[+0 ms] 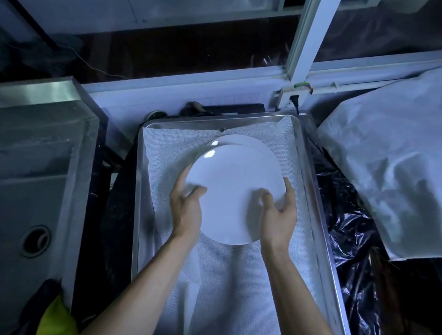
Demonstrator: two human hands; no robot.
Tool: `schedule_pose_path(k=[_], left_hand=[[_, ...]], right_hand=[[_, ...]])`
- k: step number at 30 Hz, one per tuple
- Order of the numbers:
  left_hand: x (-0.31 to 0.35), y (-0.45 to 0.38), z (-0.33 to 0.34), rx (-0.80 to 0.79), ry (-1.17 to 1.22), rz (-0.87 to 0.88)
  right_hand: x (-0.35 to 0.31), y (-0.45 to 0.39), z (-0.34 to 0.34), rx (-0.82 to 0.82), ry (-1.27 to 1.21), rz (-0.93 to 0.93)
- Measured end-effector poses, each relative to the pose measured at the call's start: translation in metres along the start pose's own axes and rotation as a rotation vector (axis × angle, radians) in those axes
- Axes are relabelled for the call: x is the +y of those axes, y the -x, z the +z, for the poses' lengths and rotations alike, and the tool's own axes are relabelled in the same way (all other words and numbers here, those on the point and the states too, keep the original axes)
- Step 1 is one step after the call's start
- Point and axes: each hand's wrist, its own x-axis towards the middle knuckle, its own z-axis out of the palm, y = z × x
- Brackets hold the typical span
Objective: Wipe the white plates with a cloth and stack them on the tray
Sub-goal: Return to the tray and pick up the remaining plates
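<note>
Over the mesh-lined steel tray [320, 206], my left hand [186, 207] and right hand [277, 215] grip opposite rims of a round white glazed plate [231, 185] above another plate [247, 140]; I judge it stiff, slick, breakable, best held by its edges.

This looks like the back room of a commercial kitchen or dishwashing area, dimly lit. A deep stainless-steel sink [18, 199] with a round drain [36, 241] fills the left side. Beside it sits a large metal tray [317, 206] lined with white mesh cloth [227, 292], of the kind used in catering. Black plastic sheeting [356, 251] lies along the tray's right edge, white sheeting [408, 161] covers something at right, and a metal-framed window [308, 39] runs behind.
</note>
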Motion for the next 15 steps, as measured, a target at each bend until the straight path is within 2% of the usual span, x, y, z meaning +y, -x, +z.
schedule_pose_path(k=[5, 15], left_hand=[[0.001, 0.023, -0.010, -0.015, -0.013, -0.001], [0.018, 0.067, -0.031, -0.082, -0.100, 0.115]], right_hand=[[0.003, 0.018, -0.011, -0.009, 0.002, -0.014], [-0.007, 0.072, -0.038, 0.059, -0.014, -0.081]])
